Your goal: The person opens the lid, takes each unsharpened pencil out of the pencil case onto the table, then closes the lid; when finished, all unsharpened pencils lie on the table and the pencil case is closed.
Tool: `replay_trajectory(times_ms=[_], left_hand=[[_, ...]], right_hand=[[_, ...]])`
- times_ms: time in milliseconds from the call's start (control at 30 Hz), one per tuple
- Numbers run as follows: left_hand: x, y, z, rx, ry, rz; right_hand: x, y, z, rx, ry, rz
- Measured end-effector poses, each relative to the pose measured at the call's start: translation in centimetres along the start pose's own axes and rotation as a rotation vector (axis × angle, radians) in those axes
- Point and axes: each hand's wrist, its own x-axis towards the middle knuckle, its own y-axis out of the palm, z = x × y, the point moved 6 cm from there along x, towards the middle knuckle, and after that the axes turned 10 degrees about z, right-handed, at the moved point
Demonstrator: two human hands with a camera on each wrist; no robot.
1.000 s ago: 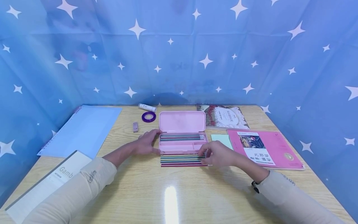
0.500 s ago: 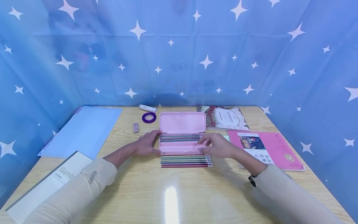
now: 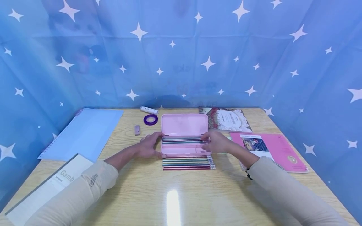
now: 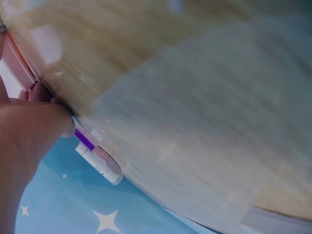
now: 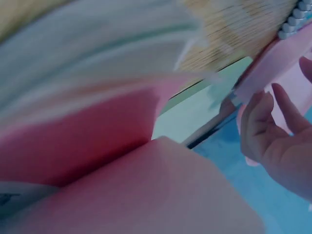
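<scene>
Left hand (image 3: pixel 148 146) holds the left end of the open pink pencil case (image 3: pixel 184 123), mid-worktop (image 3: pixel 141 194). Pencils (image 3: pixel 181 141) lie in its rear compartment; a pencil row (image 3: pixel 185 164) lies just in front. Right hand (image 3: pixel 217 142), fingers bent, at right end; grip unclear.

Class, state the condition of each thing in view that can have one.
Pencil case: standing open.
Cased pencils: lying in the case's back half.
Loose pencils: lying side by side.
White tube: on its side.
Purple tape roll: lying flat.
Pink book: cover up.
Left hand: gripping the case's left end.
Right hand: at the right end, grip unclear.
</scene>
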Motion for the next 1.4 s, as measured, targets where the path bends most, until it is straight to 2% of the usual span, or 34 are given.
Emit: replay_trajectory(times_ms=[267, 467, 733, 1100, 1400], left_hand=[[-0.1, -0.2, -0.3, 0.005, 0.007, -0.003], [-0.2, -0.3, -0.5, 0.012, 0.013, -0.013], [-0.3, -0.2, -0.6, 0.009, 0.004, -0.004], [-0.4, -0.2, -0.5, 0.005, 0.000, -0.007], [-0.5, -0.1, -0.4, -0.005, -0.001, -0.010]], right_hand=[[0.7, 0.6, -0.5, -0.029, -0.112, 0.057], [1.2, 0.5, -0.9, -0.090, -0.102, 0.071], [1.3, 0.6, -1.3, -0.032, -0.107, 0.125], [0.9, 0.0, -1.3, 0.060, -0.117, 0.080], [0.3, -0.8, -1.0, 0.068, -0.122, -0.018]])
